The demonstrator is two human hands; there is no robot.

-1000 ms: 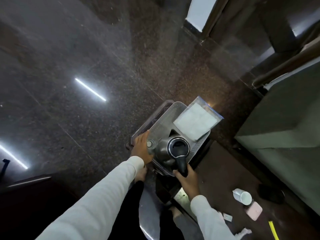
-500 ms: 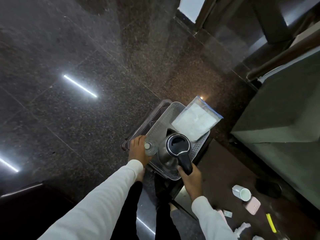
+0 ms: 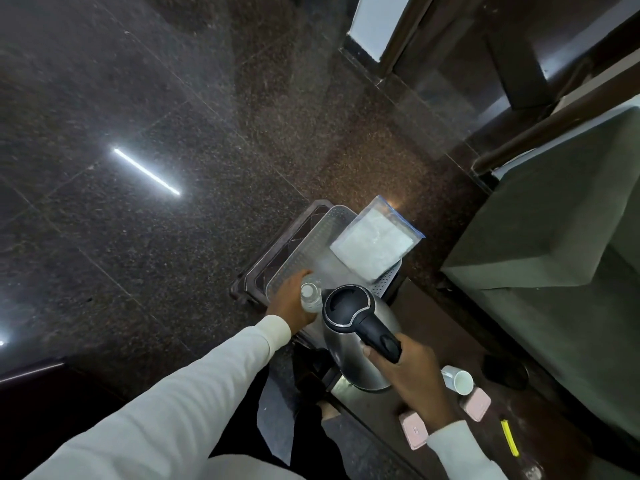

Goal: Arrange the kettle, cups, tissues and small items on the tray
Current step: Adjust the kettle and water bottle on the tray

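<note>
A steel kettle (image 3: 353, 344) with a black lid and handle hangs in the air over the near end of the grey perforated tray (image 3: 304, 244). My right hand (image 3: 412, 372) grips its handle. My left hand (image 3: 291, 303) is wrapped around a small clear bottle (image 3: 309, 296) with a white cap, standing at the tray's near left corner. A clear bag of white tissues (image 3: 374, 242) lies across the tray's far right end, overhanging the rim. A white cup (image 3: 459, 380) lies on its side on the dark table to the right.
The tray rests on a dark framed stand (image 3: 273, 258) above a polished stone floor. Two pink packets (image 3: 414, 429) and a yellow stick (image 3: 509, 438) lie on the brown table by my right wrist. A grey sofa (image 3: 561, 258) stands at the right. A dark round object (image 3: 505, 370) sits beside the cup.
My right hand has lifted the kettle off the tray and drawn it toward me and to the right. My left hand has stayed on the bottle at the tray's corner.
</note>
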